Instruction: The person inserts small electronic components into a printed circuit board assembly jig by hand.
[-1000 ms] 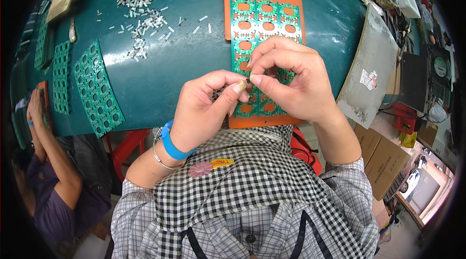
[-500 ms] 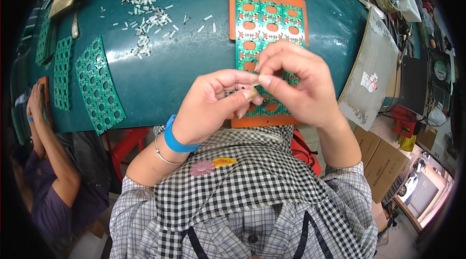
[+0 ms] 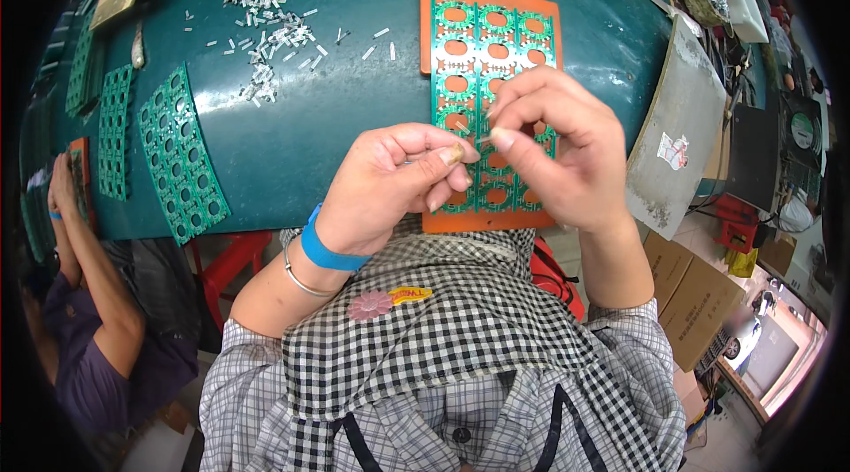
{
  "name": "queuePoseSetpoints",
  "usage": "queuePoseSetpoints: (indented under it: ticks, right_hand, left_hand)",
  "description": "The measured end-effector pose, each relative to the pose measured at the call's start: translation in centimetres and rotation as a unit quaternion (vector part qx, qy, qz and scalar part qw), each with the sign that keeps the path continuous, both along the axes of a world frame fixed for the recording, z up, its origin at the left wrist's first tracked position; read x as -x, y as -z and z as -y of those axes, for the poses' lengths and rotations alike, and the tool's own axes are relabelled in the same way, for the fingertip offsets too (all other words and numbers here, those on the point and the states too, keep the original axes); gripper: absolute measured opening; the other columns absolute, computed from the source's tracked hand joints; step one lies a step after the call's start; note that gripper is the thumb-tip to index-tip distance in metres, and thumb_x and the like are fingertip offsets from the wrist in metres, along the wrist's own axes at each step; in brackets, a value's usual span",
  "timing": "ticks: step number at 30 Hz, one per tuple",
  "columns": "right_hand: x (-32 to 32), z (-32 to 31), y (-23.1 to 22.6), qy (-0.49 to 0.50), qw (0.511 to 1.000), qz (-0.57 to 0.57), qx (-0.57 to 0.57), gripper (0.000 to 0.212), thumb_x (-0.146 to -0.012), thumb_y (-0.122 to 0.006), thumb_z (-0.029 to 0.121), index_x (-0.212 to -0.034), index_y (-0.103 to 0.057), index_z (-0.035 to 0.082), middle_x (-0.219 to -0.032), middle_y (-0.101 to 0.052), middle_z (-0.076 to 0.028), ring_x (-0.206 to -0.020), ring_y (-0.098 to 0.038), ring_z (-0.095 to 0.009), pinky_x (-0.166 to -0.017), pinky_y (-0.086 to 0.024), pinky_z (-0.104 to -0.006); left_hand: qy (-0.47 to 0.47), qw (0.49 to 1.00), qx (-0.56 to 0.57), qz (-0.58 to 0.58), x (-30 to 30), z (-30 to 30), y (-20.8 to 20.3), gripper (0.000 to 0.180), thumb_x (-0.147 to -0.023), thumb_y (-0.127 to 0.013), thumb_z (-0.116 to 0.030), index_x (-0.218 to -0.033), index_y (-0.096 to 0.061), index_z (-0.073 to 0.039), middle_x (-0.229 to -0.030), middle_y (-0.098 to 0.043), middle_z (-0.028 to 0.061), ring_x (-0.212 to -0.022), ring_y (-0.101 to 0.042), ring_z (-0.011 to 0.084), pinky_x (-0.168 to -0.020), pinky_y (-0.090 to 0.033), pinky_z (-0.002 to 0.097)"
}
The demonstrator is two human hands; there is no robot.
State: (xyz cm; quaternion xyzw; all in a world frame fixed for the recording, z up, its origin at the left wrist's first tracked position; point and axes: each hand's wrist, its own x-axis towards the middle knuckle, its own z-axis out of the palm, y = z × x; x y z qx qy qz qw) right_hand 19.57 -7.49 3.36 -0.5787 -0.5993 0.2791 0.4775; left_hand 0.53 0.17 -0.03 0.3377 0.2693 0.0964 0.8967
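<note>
A: What has moved since half a second ago?
B: The right hand (image 3: 560, 149) has drawn back to the right, so we now see a gap between its fingertips and those of the left hand (image 3: 388, 175), where they had met before. We see the left hand turned a little, with its palm more hidden.
A: And the grip of each?
B: The right one is pinched, thumb and forefinger, on a small pale strip (image 3: 485, 140). The left one is closed, thumb pressed to forefinger; we cannot tell whether anything is inside.
A: Where is that strip, and how does it look?
B: We see it above the green panel (image 3: 478, 65), sticking out leftward from the right fingertips into the gap. It is thin, straight and light, too small for us to make out more.
A: And the panel?
B: It lies flat on the orange plate (image 3: 485, 221), on the counter (image 3: 381, 82), where we saw it before. Three columns of rounded openings run down it, with orange showing through, and both hands cover part of its lower half.
</note>
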Motion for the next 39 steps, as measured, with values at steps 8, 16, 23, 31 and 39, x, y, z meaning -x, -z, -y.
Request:
queuePoseSetpoints:
  ticks: [8, 16, 23, 31, 39]
  right_hand:
    - [-3.7, 0.0, 1.8, 0.028, 0.99, 0.117, 0.071, 0.007, -0.074, -0.065, 0.0, -0.076, -0.059, 0.001, -0.083, -0.061, -0.008, -0.069, -0.06, -0.022, -0.061, -0.048, -0.0309]
    - [-3.3, -0.2, 2.1, 0.014, 0.987, 0.156, 0.044, 0.009, -0.074, -0.065, 0.0, -0.076, -0.057, 0.003, -0.079, -0.06, -0.008, -0.072, -0.062, -0.026, -0.063, -0.049, -0.0337]
    - [-3.8, -0.1, 2.4, -0.001, 0.981, 0.181, 0.067, 0.009, -0.076, -0.066, -0.005, -0.08, -0.059, -0.002, -0.089, -0.06, -0.007, -0.076, -0.06, -0.017, -0.061, -0.048, -0.026]
    - [-2.7, -0.7, 2.4, 0.005, 0.96, 0.279, -0.018, 0.01, -0.072, -0.067, 0.002, -0.08, -0.061, 0.003, -0.086, -0.061, -0.006, -0.08, -0.062, -0.026, -0.066, -0.052, -0.036]
    - [-2.5, -0.3, 2.4, -0.01, 0.944, 0.327, -0.032, 0.015, -0.068, -0.072, 0.003, -0.079, -0.062, 0.002, -0.087, -0.061, -0.005, -0.081, -0.062, -0.025, -0.066, -0.053, -0.0354]
  left_hand:
    - [-0.098, 0.992, 0.029, 0.075, 1.7, -1.7, 1.1, 0.03, -0.094, -0.049, -0.004, -0.123, -0.05, 0.006, -0.114, -0.061, 0.0182, -0.093, -0.064, 0.0191, -0.062, -0.047, 0.0191]
    - [-0.146, 0.985, 0.075, 0.054, 2.4, -2.8, 0.6, 0.028, -0.098, -0.048, -0.01, -0.121, -0.049, 0.004, -0.123, -0.058, 0.0211, -0.111, -0.06, 0.0257, -0.073, -0.054, 0.0233]
    - [-0.156, 0.973, 0.142, 0.093, 2.2, -2.6, 1.4, 0.031, -0.099, -0.047, -0.012, -0.125, -0.048, 0.004, -0.109, -0.062, 0.0174, -0.082, -0.06, 0.0176, -0.061, -0.049, 0.0203]
    - [-0.143, 0.983, 0.1, 0.061, 2.3, -2.4, 1.4, 0.032, -0.099, -0.047, -0.013, -0.126, -0.049, 0.005, -0.092, -0.064, 0.0118, -0.066, -0.052, 0.0121, -0.048, -0.036, 0.0185]
    - [-0.034, 0.995, -0.087, -0.035, 1.3, -0.7, -0.3, 0.023, -0.097, -0.051, -0.013, -0.109, -0.061, 0.003, -0.086, -0.066, 0.0084, -0.057, -0.047, 0.0058, -0.048, -0.032, 0.0164]
